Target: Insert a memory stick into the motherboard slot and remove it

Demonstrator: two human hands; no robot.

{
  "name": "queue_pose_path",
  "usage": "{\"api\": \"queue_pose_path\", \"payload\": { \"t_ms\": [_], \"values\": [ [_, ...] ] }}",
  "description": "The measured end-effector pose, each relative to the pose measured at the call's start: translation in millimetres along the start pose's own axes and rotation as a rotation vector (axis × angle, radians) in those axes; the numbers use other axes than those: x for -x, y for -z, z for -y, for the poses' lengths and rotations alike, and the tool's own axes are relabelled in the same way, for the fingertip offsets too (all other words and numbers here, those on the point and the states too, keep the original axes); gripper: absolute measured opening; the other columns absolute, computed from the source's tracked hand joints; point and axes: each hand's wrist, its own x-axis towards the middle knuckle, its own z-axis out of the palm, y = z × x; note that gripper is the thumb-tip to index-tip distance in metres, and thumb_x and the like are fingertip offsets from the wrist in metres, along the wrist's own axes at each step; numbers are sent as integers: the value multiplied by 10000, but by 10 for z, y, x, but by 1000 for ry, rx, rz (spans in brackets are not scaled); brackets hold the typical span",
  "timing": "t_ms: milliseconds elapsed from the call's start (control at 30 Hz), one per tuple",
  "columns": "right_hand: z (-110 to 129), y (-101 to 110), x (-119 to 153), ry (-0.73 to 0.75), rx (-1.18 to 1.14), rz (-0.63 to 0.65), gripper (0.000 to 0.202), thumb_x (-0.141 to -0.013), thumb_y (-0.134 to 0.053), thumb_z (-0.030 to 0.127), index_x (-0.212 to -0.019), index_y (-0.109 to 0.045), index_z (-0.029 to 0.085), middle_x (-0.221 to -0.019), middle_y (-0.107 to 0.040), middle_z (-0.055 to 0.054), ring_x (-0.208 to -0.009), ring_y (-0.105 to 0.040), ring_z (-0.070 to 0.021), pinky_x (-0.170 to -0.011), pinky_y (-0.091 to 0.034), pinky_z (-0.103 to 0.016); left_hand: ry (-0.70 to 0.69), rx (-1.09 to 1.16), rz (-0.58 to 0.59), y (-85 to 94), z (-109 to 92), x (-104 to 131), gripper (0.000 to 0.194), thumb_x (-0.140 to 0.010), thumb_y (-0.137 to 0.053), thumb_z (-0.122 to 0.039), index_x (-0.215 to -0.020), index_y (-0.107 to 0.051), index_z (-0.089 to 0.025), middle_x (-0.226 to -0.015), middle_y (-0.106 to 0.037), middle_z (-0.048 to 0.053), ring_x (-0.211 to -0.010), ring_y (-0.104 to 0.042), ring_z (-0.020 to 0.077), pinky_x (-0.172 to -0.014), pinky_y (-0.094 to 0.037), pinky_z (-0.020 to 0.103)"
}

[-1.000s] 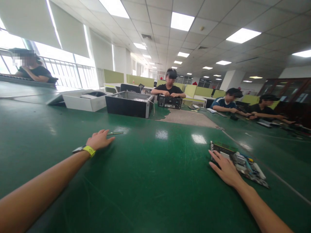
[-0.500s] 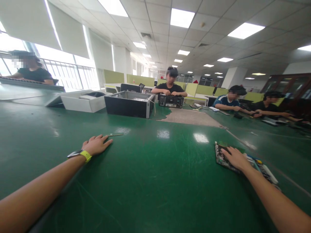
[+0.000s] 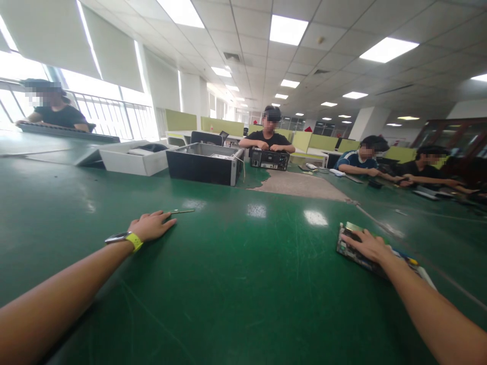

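Note:
My left hand lies flat on the green tabletop, fingers stretched out and holding nothing. A thin, light-coloured strip or rod lies just beyond its fingertips; its kind is too small to tell. On the right, my right hand is over a circuit board crowded with small parts, its fingers bent onto the board. The hand and forearm cover much of the board. Coloured pieces, blue and yellow, show behind my wrist.
A black and grey computer case stands open across the table, beside a white box. Opposite, a person handles another computer unit. A bare patch breaks the green covering. Other people sit at left and right.
The circuit board under my right hand has turned and tilted slightly, showing more of its green far edge, and my fingers have bent more. My left hand stays in place.

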Motion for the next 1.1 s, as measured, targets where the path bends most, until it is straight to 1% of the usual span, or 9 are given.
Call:
{"api": "queue_pose_path", "payload": {
  "t_ms": [133, 267, 367, 600, 733, 833, 900, 967, 1100],
  "values": [
    [30, -63, 48, -15, 35, -62, 937, -674, -220, 873, -1361, -442, 276, -1455, -322, -169, -1201, -417, -475, -935, -327, -629, 41, -38, 70, 48, -67, 39, 744, -778, -301, -683, -1363, -458, -251, -1472, -344, 113, -1269, -349, 452, -963, -294, 649],
    [-1, -118, 24, 60, 37, -94, 927, -706, -220, 847, -1311, -507, 206, -1351, -423, -210, -1182, -456, -427, -929, -368, -569, 49, -54, 82, 61, -79, 42, 775, -772, -279, -702, -1384, -423, -249, -1477, -335, 109, -1275, -340, 449, -968, -295, 644],
    [-23, -148, -13, 103, 35, -89, 919, -730, -211, 826, -1310, -502, 176, -1331, -443, -209, -1190, -465, -395, -948, -378, -515, 42, -46, 76, 49, -56, 24, 763, -769, -294, -704, -1371, -443, -260, -1467, -353, 117, -1268, -351, 450, -960, -303, 641],
    [-76, -233, -76, 132, 37, -92, 908, -735, -251, 807, -1358, -440, 174, -1400, -388, -189, -1301, -323, -414, -1009, -314, -531, 37, -55, 81, 38, -36, 13, 749, -781, -292, -689, -1370, -447, -252, -1470, -345, 121, -1260, -365, 447, -958, -310, 632],
    [-86, -267, -76, 96, 31, -109, 858, -771, -197, 779, -1351, -454, 201, -1395, -385, -193, -1270, -360, -426, -982, -325, -561, 28, -36, 52, 45, -49, 26, 714, -779, -331, -677, -1338, -491, -261, -1442, -391, 133, -1234, -393, 456, -939, -322, 637],
    [-72, -255, -71, 85, 33, -116, 864, -758, -213, 790, -1353, -452, 211, -1364, -424, -186, -1221, -419, -432, -957, -343, -573, 25, -22, 44, 56, -64, 34, 700, -770, -372, -666, -1320, -514, -257, -1428, -409, 143, -1217, -408, 465, -925, -332, 645],
    [-77, -212, -89, 100, 36, -113, 854, -754, -236, 789, -1303, -512, 197, -1306, -487, -181, -1162, -486, -408, -945, -373, -537, 26, -17, 48, 60, -70, 32, 712, -767, -375, -664, -1326, -508, -244, -1430, -404, 146, -1219, -406, 469, -925, -329, 654],
    [-118, -143, -134, 118, 41, -117, 803, -785, -218, 752, -1174, -619, 175, -1237, -548, -178, -1107, -538, -372, -937, -397, -490, 26, -17, 59, 57, -66, 26, 732, -767, -363, -669, -1340, -492, -232, -1439, -391, 148, -1230, -394, 468, -934, -322, 657],
    [-313, -13, -271, 97, 52, -156, 717, -854, -171, 604, -919, -705, 129, -1251, -551, -208, -1177, -489, -363, -965, -377, -478, 25, -27, 71, 37, -44, 16, 753, -763, -338, -689, -1357, -467, -244, -1449, -377, 137, -1245, -383, 458, -953, -316, 642]
  ]
}}
